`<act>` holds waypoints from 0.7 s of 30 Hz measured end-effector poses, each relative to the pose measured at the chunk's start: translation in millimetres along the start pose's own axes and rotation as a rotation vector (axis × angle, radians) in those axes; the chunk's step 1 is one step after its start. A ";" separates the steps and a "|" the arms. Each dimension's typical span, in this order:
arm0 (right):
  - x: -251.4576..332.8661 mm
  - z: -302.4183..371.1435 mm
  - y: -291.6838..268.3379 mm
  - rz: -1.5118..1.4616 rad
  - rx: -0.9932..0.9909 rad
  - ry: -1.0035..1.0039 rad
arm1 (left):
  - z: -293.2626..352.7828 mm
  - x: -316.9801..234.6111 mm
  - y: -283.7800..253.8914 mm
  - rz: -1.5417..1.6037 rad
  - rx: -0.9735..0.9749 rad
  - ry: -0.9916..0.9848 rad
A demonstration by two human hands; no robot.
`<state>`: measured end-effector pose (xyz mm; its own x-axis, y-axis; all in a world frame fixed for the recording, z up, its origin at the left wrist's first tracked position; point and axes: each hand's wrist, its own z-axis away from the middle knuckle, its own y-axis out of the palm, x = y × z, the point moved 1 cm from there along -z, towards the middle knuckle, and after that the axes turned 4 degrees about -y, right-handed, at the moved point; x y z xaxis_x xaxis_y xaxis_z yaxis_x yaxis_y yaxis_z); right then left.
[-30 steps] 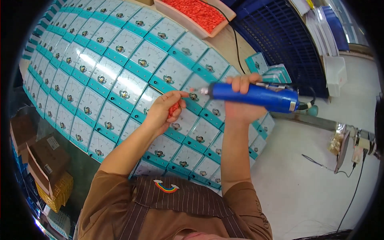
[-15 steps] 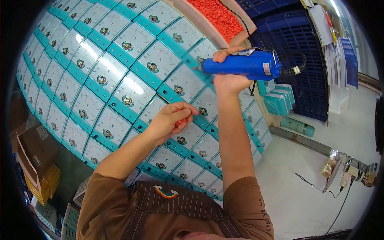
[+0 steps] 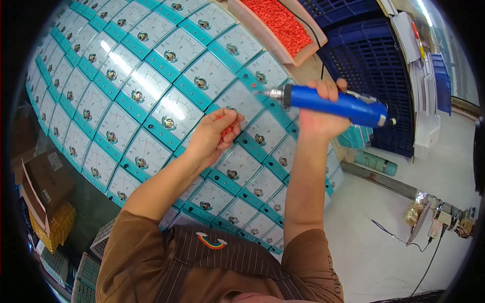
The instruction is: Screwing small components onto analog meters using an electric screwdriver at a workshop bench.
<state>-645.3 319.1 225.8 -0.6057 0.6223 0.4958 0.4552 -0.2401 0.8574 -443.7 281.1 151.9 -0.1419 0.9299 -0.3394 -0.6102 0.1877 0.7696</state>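
Note:
My right hand (image 3: 323, 113) is wrapped round a blue electric screwdriver (image 3: 348, 107), held nearly level with its metal tip pointing left over the meters. A small red spot (image 3: 253, 86) shows beside the tip; whether it touches the tip I cannot tell. Closed fingers of my left hand (image 3: 214, 134) hold several small red plastic pieces (image 3: 226, 134), partly hidden by the fingers. Beneath both hands lie slanting rows of panel meters (image 3: 174, 113) with white dial faces and teal strips carrying small dark screws or studs.
A pale pink bin (image 3: 298, 59) full of red pieces (image 3: 275, 25) stands at the far right of the meters. Beyond it are dark blue crates (image 3: 369, 55). Wrapped teal parts (image 3: 353, 136) and a green bottle (image 3: 376, 162) sit at right; cardboard boxes (image 3: 48, 182) at lower left.
My right hand and the screwdriver have moved right and slightly nearer, and the tool has tilted, its back end lower. My left hand has shifted slightly farther away, still holding the red pieces.

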 end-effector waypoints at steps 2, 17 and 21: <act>8.0 19.2 10.4 -0.012 0.207 0.095 | 0.3 -1.6 6.2 0.024 -0.017 0.009; -14.9 6.5 -11.0 0.428 0.041 -0.169 | 0.1 6.6 9.6 -0.105 -0.043 0.049; -27.5 1.8 -16.0 0.523 0.018 -0.131 | -0.1 16.1 -6.3 -0.046 0.047 0.001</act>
<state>-634.8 307.3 198.2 -0.2089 0.5111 0.8337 0.6863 -0.5308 0.4973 -442.2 294.8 141.5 -0.1155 0.9196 -0.3756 -0.5786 0.2450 0.7779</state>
